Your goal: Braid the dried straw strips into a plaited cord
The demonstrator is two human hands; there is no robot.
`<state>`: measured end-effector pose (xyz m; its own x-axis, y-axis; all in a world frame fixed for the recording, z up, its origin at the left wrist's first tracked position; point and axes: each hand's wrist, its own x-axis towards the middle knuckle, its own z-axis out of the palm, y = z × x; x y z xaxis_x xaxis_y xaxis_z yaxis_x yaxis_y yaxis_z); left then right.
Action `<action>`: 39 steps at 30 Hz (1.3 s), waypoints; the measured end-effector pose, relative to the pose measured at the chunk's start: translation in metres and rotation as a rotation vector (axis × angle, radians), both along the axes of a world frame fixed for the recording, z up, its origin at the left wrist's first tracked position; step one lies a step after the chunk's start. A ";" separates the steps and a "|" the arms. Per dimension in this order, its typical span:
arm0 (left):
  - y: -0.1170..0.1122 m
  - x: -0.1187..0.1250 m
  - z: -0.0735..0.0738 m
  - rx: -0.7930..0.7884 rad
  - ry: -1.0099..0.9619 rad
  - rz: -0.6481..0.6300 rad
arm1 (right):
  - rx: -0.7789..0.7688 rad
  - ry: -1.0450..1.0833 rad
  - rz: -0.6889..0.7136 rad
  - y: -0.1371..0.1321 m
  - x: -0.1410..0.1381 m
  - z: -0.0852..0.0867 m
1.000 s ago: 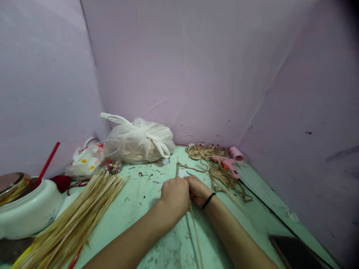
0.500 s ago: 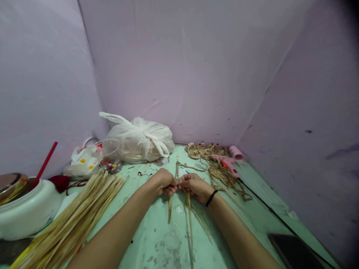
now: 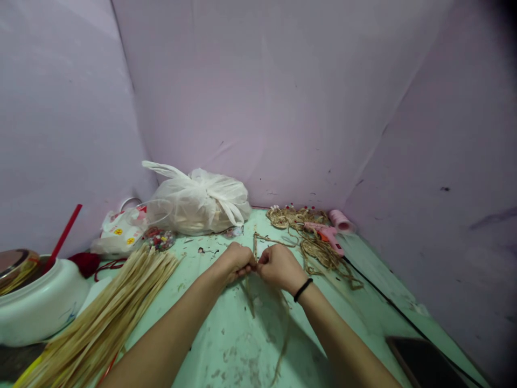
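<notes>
My left hand (image 3: 238, 262) and my right hand (image 3: 280, 268) meet over the middle of the table, fingertips nearly touching. Both are pinched closed on strands of a braided fibre cord (image 3: 256, 246), whose narrow braid runs away from my fingers toward the wall. Loose tan fibre strips (image 3: 285, 334) hang below my right hand, blurred by motion. A shorter strip (image 3: 249, 299) trails under my left hand. The exact crossing of the strands is hidden behind my fingers. A black band circles my right wrist.
At left lie a bundle of dry fibre strips (image 3: 100, 318) and a white pot (image 3: 40, 307). A tied plastic bag (image 3: 202, 205) stands at the back. A pink glue gun (image 3: 327, 236) rests on coiled braid (image 3: 323, 256), beside a pink thread spool (image 3: 340, 221). A dark phone-like slab (image 3: 424, 364) lies front right.
My right hand has rolled over, turning its back upward, while still pinching the strands. The hanging strips have swung and blurred. My left hand stays nearly in place.
</notes>
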<state>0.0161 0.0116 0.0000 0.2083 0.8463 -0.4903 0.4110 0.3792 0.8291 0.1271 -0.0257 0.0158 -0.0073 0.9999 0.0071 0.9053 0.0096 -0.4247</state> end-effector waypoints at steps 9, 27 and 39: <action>0.007 -0.013 -0.003 -0.089 -0.091 -0.061 | -0.054 0.112 0.123 -0.003 0.002 0.002; 0.009 -0.021 -0.008 -0.020 -0.141 -0.244 | -0.481 0.915 -0.161 0.008 0.005 -0.012; -0.013 -0.006 0.025 0.305 0.537 -0.344 | -0.458 1.001 -0.114 0.012 0.007 -0.026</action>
